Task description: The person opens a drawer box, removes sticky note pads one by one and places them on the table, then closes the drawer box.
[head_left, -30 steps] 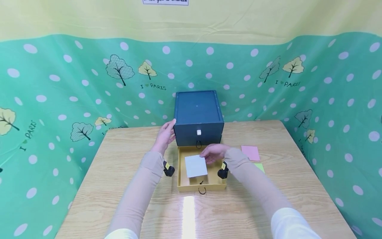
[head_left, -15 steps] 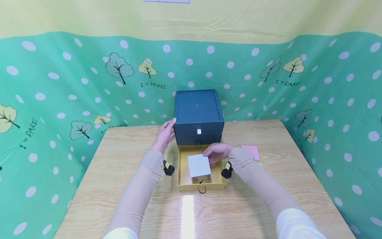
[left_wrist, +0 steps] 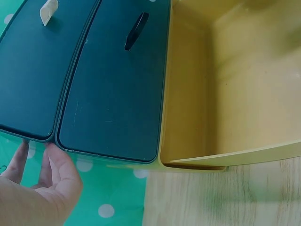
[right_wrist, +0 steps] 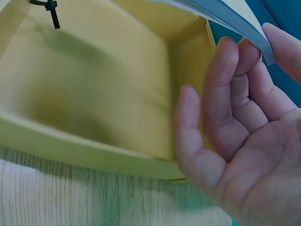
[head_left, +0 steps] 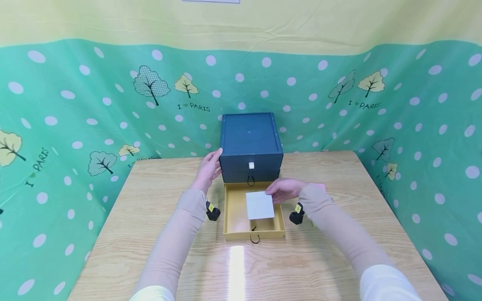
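Note:
A pale blue-white square pad of sticky notes [head_left: 260, 205] is held over the open yellow drawer [head_left: 235, 236] by my right hand [head_left: 285, 190]. In the right wrist view, thumb and fingertips pinch one edge of the pad [right_wrist: 230, 19], which shows some thickness. Behind the drawer stands a dark blue drawer cabinet [head_left: 248, 133], the yellow drawer pulled out from its lowest level. My left hand [head_left: 207, 169] touches the cabinet's left side near the front corner. The left wrist view shows that hand's fingertips right at the edge between two blue drawer fronts [left_wrist: 113, 94].
A pink pad [head_left: 320, 186] lies right of the drawer, partly hidden by the right forearm. A sliver of green paper [head_left: 313, 224] shows below it. A black loop handle [head_left: 255, 239] hangs on the yellow drawer's front. A polka-dot curtain [head_left: 241, 79] surrounds the wooden table [head_left: 165, 251].
My right hand has carried the sticky note pad to the right across the drawer, and the forearm now covers more of the pink and green pads. The left hand has stayed at the cabinet.

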